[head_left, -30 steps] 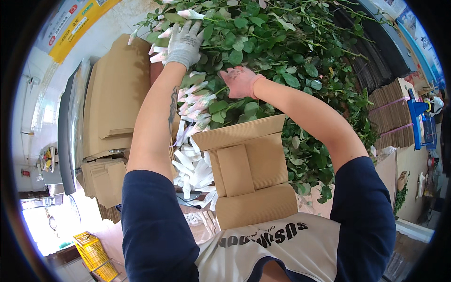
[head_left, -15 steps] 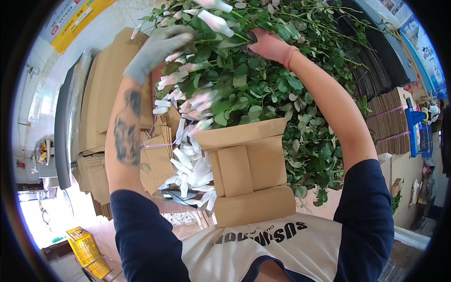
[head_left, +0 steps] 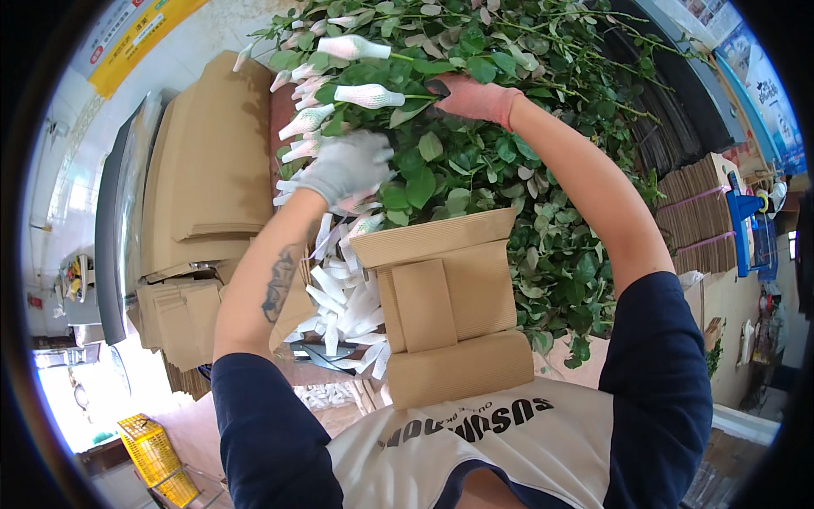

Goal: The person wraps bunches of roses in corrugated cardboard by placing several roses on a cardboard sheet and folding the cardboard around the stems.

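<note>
My right hand (head_left: 477, 97), in a pink glove with dark fingertips, is closed round the stem of a rose (head_left: 370, 96) whose bud wears a white net sleeve and points left. Another sleeved rose (head_left: 352, 47) lies just beyond it, its stem running toward the same hand. My left hand (head_left: 349, 166), in a grey glove, is over the nearer sleeved buds at the left edge of the leafy rose pile (head_left: 517, 161). Motion smears its fingers, and whether they grip anything cannot be made out. More sleeved buds (head_left: 307, 121) stick out beyond it.
Loose white net sleeves (head_left: 346, 297) lie heaped at the left of an opened cardboard piece (head_left: 479, 293) against my chest. Flat cardboard stacks (head_left: 212, 161) stand at the left. Bundled cardboard (head_left: 699, 208) and a blue tape dispenser (head_left: 746, 225) are at the right.
My left hand has come nearer and to the right, from the far left edge onto the nearer buds. The rose at my right hand has swung lower and now lies nearly level.
</note>
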Available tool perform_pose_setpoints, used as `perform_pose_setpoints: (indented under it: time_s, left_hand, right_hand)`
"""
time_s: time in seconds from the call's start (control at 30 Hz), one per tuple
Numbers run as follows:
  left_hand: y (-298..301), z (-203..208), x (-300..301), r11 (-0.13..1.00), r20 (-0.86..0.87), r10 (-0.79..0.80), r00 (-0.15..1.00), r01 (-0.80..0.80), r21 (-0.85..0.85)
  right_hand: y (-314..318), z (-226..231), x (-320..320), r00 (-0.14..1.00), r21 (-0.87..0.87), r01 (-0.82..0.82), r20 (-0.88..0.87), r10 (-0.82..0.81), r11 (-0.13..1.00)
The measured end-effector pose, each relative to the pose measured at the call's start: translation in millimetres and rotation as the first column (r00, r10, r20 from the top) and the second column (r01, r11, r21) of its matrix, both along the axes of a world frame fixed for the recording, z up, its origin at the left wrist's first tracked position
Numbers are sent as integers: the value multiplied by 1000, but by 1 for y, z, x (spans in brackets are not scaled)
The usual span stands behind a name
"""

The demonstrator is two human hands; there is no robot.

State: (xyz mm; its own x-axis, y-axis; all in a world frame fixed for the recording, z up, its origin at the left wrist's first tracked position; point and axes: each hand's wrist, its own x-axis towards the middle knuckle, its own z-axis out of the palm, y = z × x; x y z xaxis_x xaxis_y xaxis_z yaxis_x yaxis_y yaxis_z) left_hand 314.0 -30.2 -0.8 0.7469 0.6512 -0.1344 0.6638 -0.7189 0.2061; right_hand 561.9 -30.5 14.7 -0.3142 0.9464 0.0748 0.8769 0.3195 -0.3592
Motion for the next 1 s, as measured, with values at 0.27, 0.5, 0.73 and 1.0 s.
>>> perform_pose_setpoints:
  time_s: [0.27,0.5,0.73,1.0]
  left_hand:
    - [35,32,0,539,342,473,812,40,-842]
    - [32,22,-27,585,340,364,867,71,-808]
    - [9,-15,-11,984,-64,121,991,-128,-121]
    - [32,7,-9,152,334,562,757,302,-941]
  right_hand:
    - [-3,1,1,986,-132,-84,134,102,988]
    - [-1,-9,-10,986,-53,107,136,-99,993]
    - [8,-26,4,1000,58,16,-21,-15,998]
    - [-8,1,3,982,-20,-127,141,129,992]
